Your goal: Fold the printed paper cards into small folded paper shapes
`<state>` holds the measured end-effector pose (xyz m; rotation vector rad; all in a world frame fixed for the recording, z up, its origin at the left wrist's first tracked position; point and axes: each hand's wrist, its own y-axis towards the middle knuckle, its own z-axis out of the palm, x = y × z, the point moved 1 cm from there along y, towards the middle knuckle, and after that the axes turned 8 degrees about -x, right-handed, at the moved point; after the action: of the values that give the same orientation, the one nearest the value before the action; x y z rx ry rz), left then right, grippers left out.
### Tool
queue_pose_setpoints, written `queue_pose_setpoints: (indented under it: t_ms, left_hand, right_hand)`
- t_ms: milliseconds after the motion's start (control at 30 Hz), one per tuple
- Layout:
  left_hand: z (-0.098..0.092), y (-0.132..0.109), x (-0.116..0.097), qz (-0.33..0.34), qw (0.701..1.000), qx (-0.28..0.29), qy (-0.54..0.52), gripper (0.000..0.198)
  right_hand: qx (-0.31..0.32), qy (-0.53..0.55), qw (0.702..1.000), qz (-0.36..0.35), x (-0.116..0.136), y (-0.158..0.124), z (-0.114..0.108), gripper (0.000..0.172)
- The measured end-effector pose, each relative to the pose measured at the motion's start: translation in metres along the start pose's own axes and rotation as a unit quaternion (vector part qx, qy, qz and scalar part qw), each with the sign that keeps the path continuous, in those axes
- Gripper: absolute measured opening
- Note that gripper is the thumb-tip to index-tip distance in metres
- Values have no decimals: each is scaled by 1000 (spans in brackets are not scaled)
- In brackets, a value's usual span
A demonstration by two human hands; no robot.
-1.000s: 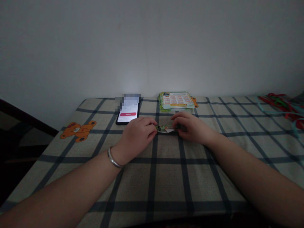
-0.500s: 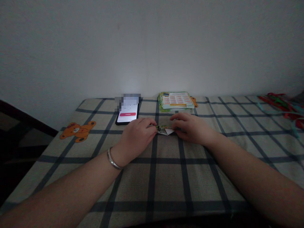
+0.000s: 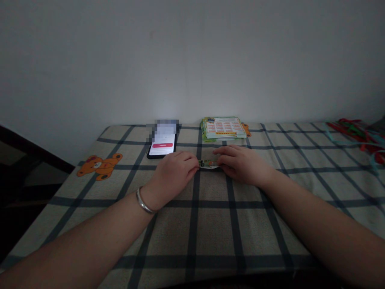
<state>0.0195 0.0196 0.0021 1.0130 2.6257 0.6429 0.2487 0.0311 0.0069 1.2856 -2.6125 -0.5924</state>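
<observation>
Between my hands, low over the checked tablecloth, is a small folded piece of printed paper (image 3: pixel 209 163) with green and white parts. My left hand (image 3: pixel 177 169) pinches its left end, fingers pressed together. On the other side my right hand (image 3: pixel 240 163) grips the right end between thumb and fingers, with the index finger raised a little above the paper. Both ends of the paper are hidden by my fingers. A silver bangle (image 3: pixel 143 201) circles my left wrist.
A lit phone (image 3: pixel 162 144) lies beyond my left hand. Behind the paper rests a stack of printed calendar cards (image 3: pixel 224 127) near the wall. A bear cutout (image 3: pixel 99 166) is at left on the checked tablecloth (image 3: pixel 168 241); red and green ribbons (image 3: pixel 357 134) lie at far right.
The white triangular flap at the front of the paper no longer shows, and the paper looks like a narrower strip. My right index finger has shifted slightly left.
</observation>
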Motion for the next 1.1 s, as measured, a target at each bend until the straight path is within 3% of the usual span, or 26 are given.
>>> queue_pose_setpoints:
  t_ms: [333, 500, 733, 1100]
  left_hand:
    - [3, -1, 4, -37, 998, -24, -44, 3]
    - [5, 0, 4, -53, 997, -29, -52, 5]
    - [9, 0, 6, -117, 988, -52, -86, 9]
    - [7, 3, 3, -88, 993, -48, -57, 3]
  right_hand:
    - [-22, 106, 989, 102, -9, 0, 9, 8]
    - [-38, 104, 983, 148, -8, 2, 14, 5]
    - [-74, 114, 969, 206, -2, 4, 14, 17]
    - [-71, 120, 962, 235, 0, 6, 16, 10]
